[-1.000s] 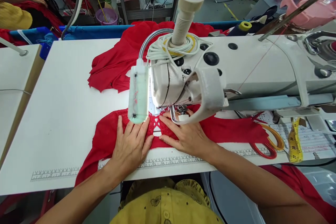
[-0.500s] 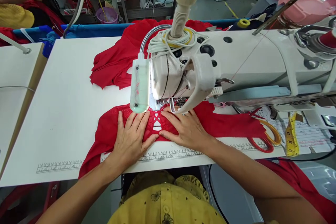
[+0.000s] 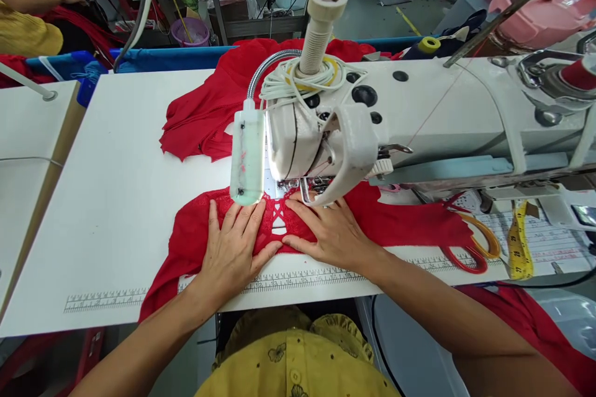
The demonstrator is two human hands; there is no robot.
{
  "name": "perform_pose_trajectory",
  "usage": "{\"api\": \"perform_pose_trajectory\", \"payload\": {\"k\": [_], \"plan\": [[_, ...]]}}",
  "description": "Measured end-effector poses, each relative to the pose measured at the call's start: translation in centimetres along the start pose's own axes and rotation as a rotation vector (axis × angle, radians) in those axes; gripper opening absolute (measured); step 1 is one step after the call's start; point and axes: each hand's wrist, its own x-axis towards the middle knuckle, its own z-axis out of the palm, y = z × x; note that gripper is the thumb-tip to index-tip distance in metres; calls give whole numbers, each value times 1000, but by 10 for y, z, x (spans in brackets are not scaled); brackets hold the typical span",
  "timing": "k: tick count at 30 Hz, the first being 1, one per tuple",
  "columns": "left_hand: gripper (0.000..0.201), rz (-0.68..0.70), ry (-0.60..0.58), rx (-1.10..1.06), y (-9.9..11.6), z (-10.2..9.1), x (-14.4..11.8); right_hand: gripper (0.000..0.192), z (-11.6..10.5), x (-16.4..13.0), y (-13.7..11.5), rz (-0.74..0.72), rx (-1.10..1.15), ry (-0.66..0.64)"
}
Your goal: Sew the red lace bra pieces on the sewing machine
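Two flat hands on red fabric (image 3: 400, 223), printed ruler (image 3: 298, 280) numerals blurred

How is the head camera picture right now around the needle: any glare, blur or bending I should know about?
Head view: sharp over both hands, left hand and right hand flat on the red fabric. The lamp hides part of the needle area, with a bright patch beside it. Wide-angle bending curves the table edge and the sewing machine. No motion blur shows.
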Motion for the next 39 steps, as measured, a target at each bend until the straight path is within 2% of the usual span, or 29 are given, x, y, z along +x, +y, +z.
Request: {"api": "perform_pose_trajectory", "payload": {"k": [10, 19, 26, 29, 32, 35, 39], "plan": [[62, -2, -10, 7, 0, 0, 1, 59, 0, 2, 0, -22, -24, 53], [61, 12, 29, 24, 0, 2, 1, 59, 0, 2, 1, -26, -7, 49], [62, 11, 9, 27, 0, 1, 1, 60, 1, 1, 1, -25, -10, 48], [63, 16, 5, 39, 0, 0, 0, 46, 0, 4, 7, -18, 2, 116], [63, 18, -1, 47, 0, 1, 0, 27, 1, 10, 15, 66, -85, 195], [64, 13, 1, 50, 1, 1, -2, 28, 3, 14, 21, 122, -170, 162], [64, 15, -36, 39, 1, -7, -4, 25, 3, 14, 21, 110, -167, 147]]}}
